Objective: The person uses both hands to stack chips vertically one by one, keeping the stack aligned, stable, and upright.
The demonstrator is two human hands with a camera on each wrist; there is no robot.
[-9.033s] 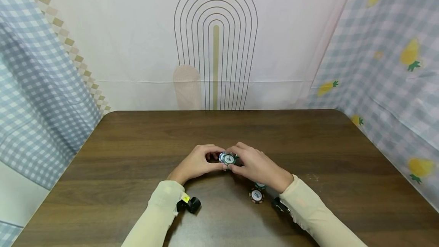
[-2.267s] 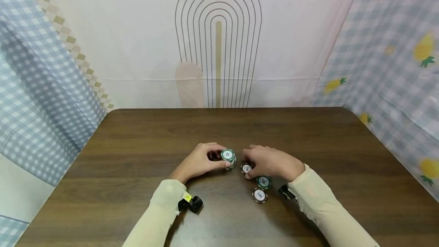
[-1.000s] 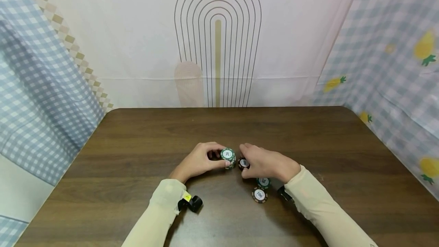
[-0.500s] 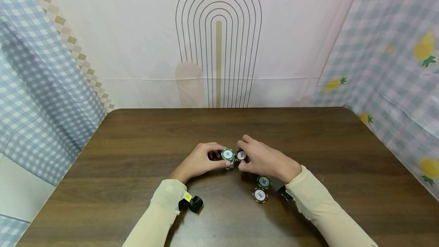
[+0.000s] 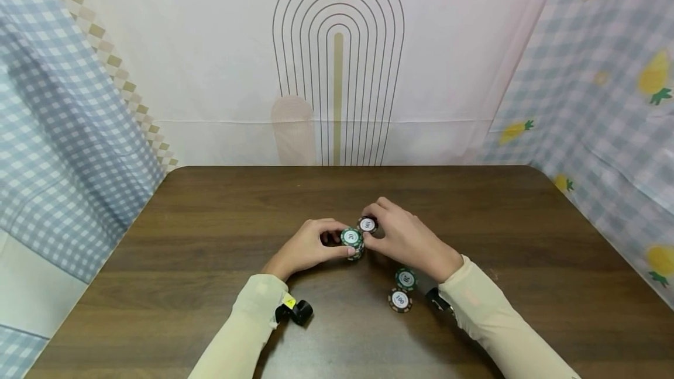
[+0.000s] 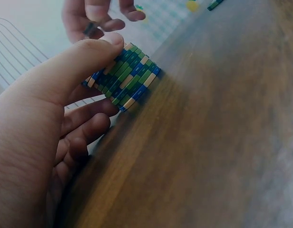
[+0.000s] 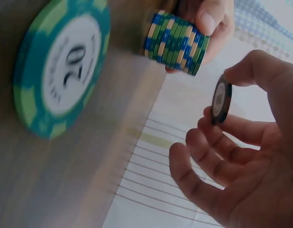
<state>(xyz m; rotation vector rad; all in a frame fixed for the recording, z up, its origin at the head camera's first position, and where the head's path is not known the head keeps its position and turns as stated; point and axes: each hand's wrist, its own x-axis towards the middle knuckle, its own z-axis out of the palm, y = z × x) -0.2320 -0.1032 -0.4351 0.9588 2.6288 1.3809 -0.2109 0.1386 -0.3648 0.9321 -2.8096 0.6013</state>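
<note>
A stack of poker chips (image 5: 351,237), green and blue edged with cream marks, stands on the wooden table. My left hand (image 5: 307,249) grips it between thumb and fingers; the layered edges of the stack (image 6: 130,78) show in the left wrist view. Just behind and right of its top, my right hand (image 5: 402,240) pinches a single black poker chip (image 5: 367,224) marked 100. In the right wrist view that black chip (image 7: 221,99) is held in the air by thumb and fingertips, apart from the stack (image 7: 176,42).
Near my right wrist, a green chip (image 5: 406,279) marked 20 and a dark chip (image 5: 400,300) marked 100 lie on the table (image 5: 221,215). A white patterned cloth (image 5: 210,63) hangs behind the table; checked curtains flank it.
My right hand has lifted the black chip off the table and carried it up and leftward, towards the stack's top. My left hand keeps its hold on the stack.
</note>
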